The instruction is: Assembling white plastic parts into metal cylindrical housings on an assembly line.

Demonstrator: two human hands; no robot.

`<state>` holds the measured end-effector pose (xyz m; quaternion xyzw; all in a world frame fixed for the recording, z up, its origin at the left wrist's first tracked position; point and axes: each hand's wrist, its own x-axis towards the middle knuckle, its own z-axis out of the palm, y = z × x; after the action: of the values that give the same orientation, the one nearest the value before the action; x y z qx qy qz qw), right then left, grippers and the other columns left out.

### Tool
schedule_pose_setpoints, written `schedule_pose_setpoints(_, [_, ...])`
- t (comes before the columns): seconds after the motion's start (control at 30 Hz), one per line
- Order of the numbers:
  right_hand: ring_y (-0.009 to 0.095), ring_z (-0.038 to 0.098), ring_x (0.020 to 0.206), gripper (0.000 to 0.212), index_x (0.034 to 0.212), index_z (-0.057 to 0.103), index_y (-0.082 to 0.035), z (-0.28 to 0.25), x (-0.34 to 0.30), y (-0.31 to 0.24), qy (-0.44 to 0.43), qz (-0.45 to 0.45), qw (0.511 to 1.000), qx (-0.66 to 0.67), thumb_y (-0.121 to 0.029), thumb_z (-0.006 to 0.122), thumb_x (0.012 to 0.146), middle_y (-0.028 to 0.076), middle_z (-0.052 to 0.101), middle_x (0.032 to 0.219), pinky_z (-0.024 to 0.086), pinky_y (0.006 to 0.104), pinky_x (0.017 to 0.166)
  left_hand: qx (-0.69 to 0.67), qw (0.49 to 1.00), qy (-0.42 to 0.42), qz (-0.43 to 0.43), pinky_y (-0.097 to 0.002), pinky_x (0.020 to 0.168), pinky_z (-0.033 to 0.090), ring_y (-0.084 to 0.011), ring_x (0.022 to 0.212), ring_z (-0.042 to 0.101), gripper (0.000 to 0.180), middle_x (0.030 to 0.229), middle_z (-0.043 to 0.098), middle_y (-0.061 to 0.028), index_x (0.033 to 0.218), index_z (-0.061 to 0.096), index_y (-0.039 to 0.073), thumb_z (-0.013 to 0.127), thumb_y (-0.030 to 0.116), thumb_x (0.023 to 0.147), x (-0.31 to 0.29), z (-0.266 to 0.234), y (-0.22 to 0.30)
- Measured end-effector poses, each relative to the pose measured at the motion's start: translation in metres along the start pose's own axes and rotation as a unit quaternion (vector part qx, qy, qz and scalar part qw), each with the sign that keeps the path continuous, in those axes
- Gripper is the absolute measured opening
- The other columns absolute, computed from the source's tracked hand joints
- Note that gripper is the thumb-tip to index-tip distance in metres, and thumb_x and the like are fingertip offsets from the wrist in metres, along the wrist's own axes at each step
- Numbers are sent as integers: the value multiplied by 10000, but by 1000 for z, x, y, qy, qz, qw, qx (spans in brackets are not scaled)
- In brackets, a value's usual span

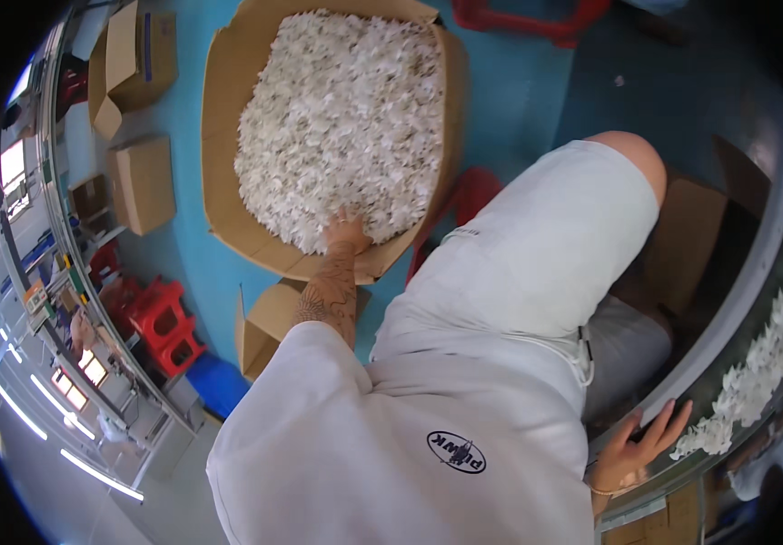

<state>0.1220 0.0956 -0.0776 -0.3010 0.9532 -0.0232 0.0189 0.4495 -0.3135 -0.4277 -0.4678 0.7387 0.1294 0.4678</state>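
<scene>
A large open cardboard box on the floor is filled with a heap of small white pieces; their exact kind is too small to tell. My left hand reaches down onto the near edge of this heap. Its fingers are spread among the pieces, with the tips partly hidden, and I see nothing gripped in them. At the lower right, my right hand rests with fingers apart on the edge of a curved-looking work surface. More white pieces lie in a strip along that surface, close to the right fingertips.
An open carton stands beside my left forearm. Further left are brown cartons, red stools and a blue bag-like object. Another red stool is beyond the box. Cardboard lies beside my knee.
</scene>
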Motion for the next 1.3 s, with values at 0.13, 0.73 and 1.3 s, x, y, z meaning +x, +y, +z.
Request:
schedule_pose_setpoints(0.13, [435,416,1315,429,1352,500,28,-3,0,-6,-11,51,999,1,-44,537,931,249,371,1478,380,477,1043,-132,991,1,29,-579,1036,362,-391,1339,391,592,1530,325,-165,1367,505,272,669,319,800,28,11,-21])
schedule_pose_setpoints(0.73, [378,393,1358,462,1398,475,-21,8,-7,8,18,42,999,-12,-95,556,949,203,373,1496,357,465,1081,-108,992,-40,43,-588,1123,188,-452,1440,150,881,1361,467,-328,1422,448,210,747,604,693,41,-25,-135])
schedule_pose_setpoints(1.3, [358,418,1345,442,1381,507,-28,6,-10,17,30,6,999,-33,-96,566,949,188,408,1481,365,444,1074,-35,990,-117,66,-581,1116,234,-415,1447,187,949,1339,551,-235,1432,458,133,663,700,699,50,-16,-127])
